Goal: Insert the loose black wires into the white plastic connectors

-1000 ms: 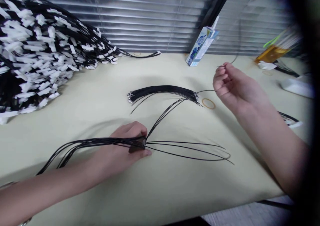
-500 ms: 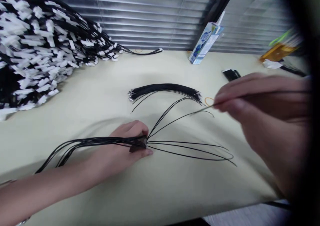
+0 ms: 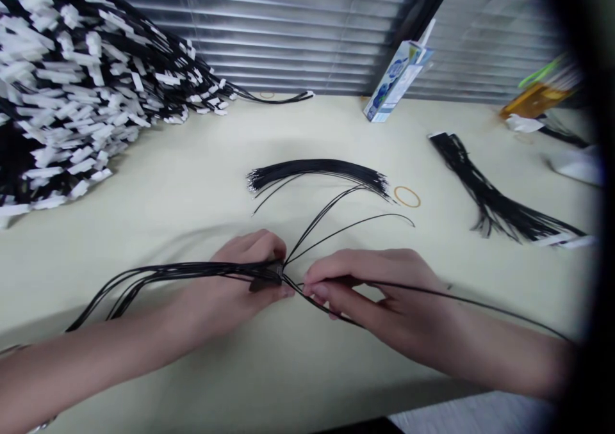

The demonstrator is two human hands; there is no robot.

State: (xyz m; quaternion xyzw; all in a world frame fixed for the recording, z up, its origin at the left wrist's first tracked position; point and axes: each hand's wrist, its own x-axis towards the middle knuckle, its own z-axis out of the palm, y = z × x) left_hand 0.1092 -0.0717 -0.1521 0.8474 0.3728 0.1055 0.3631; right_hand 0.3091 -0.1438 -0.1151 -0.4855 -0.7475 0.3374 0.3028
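My left hand (image 3: 250, 261) is closed around a small dark connector (image 3: 270, 276) at the middle of the table. Several black wires (image 3: 192, 269) run from it leftward over my wrist, and thinner wires (image 3: 327, 215) fan out on its right side. Just right of the connector, my right hand (image 3: 369, 287) pinches one thin black wire (image 3: 480, 304) between thumb and fingertips, its end close to the connector face. The rest of that wire trails back over my right forearm. Whether its tip is inside the connector I cannot tell.
Behind my hands lies a bundle of black wires (image 3: 317, 166) with bare metal ends. An orange rubber band (image 3: 407, 196) and another black cable bundle (image 3: 490, 197) are to the right. A large heap of white-tipped cables (image 3: 86, 95) fills the left back; a blue carton (image 3: 391, 82) stands by the blinds.
My right hand has moved left and down with the wire, from the right side to beside the connector. The cable bundle at right is now uncovered. My left hand has stayed in place.
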